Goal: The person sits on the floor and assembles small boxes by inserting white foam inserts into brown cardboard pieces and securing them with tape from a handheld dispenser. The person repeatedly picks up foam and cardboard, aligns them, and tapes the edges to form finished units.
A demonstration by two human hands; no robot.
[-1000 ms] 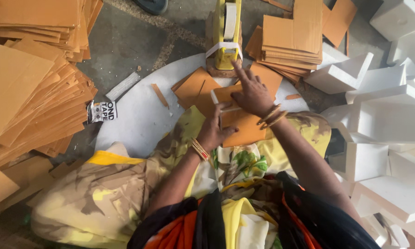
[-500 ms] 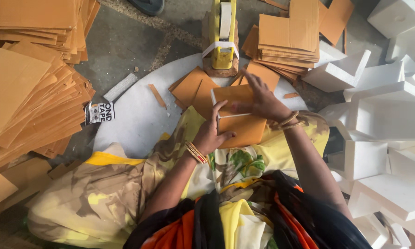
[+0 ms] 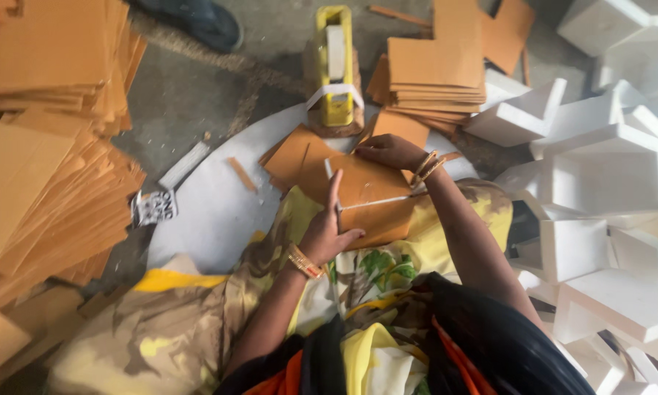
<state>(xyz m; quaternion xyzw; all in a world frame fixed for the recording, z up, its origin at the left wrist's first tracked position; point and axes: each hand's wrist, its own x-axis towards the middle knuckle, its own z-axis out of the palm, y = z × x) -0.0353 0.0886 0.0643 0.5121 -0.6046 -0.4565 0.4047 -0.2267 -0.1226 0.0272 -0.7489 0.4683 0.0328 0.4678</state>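
Observation:
A folded brown cardboard piece (image 3: 373, 183) lies on my lap at the edge of a round white board (image 3: 212, 212). A strip of white tape (image 3: 376, 202) runs across its face and up its left edge. My left hand (image 3: 329, 232) grips the piece's left side, index finger stretched up along the taped edge and thumb on the face. My right hand (image 3: 391, 150) holds the top far edge, bangles at the wrist. A yellow tape dispenser (image 3: 334, 66) stands just beyond, a loose tape end hanging from it.
Loose flat cardboard pieces (image 3: 289, 153) lie under the held one. A neat cardboard stack (image 3: 435, 69) sits right of the dispenser, and big stacks (image 3: 43, 190) fill the left. White foam blocks (image 3: 607, 168) crowd the right. Another person's shoe (image 3: 197, 22) is at the top.
My right hand came back from the dispenser to the piece's top edge. A tape strip now lies across the cardboard, and my left index finger has stretched up along its left edge.

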